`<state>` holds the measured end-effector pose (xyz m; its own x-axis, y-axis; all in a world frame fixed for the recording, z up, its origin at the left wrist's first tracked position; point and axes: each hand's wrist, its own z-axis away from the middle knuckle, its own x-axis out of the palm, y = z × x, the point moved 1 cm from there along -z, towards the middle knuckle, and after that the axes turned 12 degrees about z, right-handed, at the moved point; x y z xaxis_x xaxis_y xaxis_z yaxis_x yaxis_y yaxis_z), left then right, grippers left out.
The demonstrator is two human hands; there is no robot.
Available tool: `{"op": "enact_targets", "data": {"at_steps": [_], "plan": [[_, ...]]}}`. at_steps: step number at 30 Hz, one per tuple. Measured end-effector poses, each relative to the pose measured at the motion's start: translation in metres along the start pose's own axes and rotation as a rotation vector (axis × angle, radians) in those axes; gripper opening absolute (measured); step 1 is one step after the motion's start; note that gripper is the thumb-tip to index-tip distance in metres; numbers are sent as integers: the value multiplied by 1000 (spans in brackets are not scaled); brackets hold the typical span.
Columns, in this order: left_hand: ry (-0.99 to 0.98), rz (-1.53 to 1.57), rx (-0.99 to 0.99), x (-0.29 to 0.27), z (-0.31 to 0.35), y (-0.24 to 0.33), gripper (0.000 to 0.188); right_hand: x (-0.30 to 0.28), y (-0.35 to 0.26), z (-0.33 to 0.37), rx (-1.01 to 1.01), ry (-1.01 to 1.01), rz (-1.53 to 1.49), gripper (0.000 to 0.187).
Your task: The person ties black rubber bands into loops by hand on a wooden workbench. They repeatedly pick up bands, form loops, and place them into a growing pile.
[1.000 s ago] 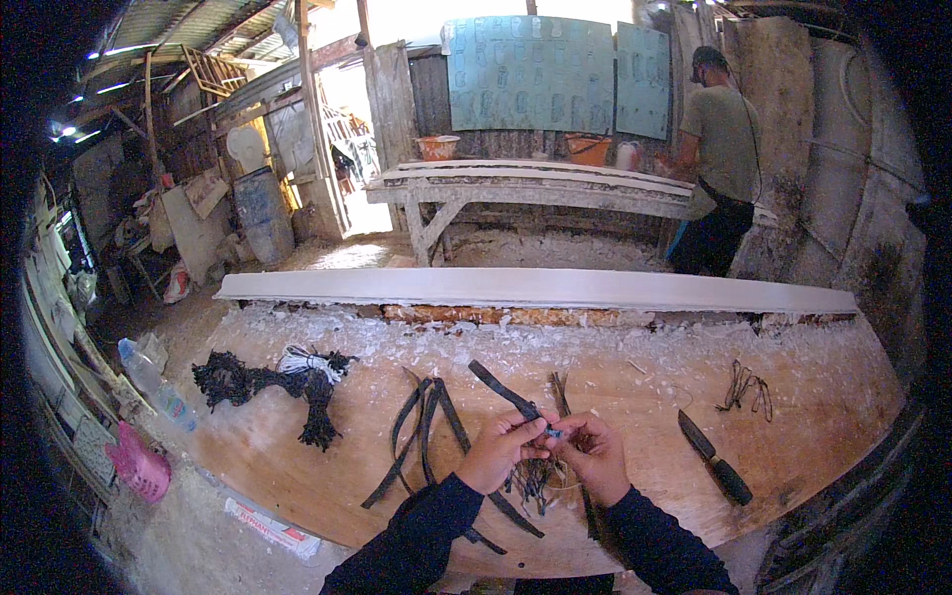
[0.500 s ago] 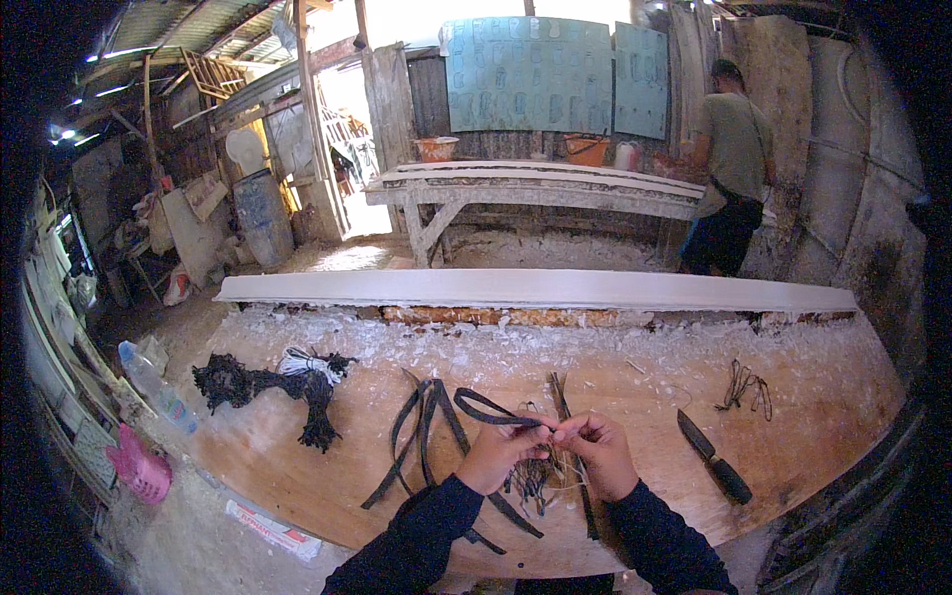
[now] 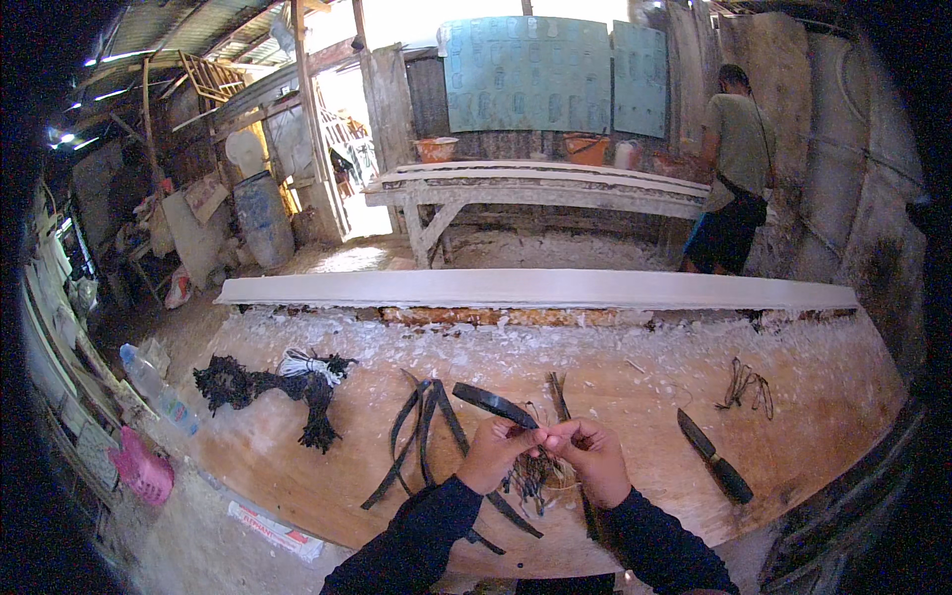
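A looped black strap (image 3: 488,400) is pinched in my left hand (image 3: 495,452), its loop sticking out to the upper left. My right hand (image 3: 593,454) is closed with fingertips meeting the left ones at the strap's end; whatever thin piece lies between them is too small to make out. Beneath my hands is a tangle of thin cords (image 3: 535,483). More black straps (image 3: 428,428) lie to the left, and a narrow dark strip (image 3: 559,397) runs under my right hand. A black-handled knife (image 3: 715,455) rests to the right.
The wooden tabletop (image 3: 654,407) carries white flakes and a long white moulding (image 3: 535,288) along its far side. Bundled black cords (image 3: 268,387) lie left, a small cord bunch (image 3: 744,387) right. A plastic bottle (image 3: 159,389) and pink container (image 3: 141,466) are beyond the left edge. A person (image 3: 736,169) stands behind.
The strap loop has turned and now looks narrower, showing its flat side. My right hand has shifted slightly left, closer to the left. The person behind has shifted slightly.
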<state>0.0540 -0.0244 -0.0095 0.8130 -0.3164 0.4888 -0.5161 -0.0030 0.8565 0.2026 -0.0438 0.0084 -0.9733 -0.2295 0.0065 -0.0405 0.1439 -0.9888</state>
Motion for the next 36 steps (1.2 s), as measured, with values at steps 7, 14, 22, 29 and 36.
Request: {"op": "enact_targets", "data": {"at_steps": [7, 14, 22, 29, 36], "plan": [[1, 15, 41, 3, 0, 2, 15, 0, -2, 2, -59, -21, 77, 5], [-37, -4, -18, 2, 2, 6, 11, 0, -1, 0, 58, -220, -58, 13], [-116, 18, -31, 5, 6, 10, 8, -5, 3, -1, 352, -422, -467, 15], [-168, -127, 66, 0, 1, 6, 9, -7, 6, -3, 304, -334, -394, 12], [-49, -37, -83, -2, 3, -4, 12, -4, 7, 0, 109, 0, -143, 6]]}}
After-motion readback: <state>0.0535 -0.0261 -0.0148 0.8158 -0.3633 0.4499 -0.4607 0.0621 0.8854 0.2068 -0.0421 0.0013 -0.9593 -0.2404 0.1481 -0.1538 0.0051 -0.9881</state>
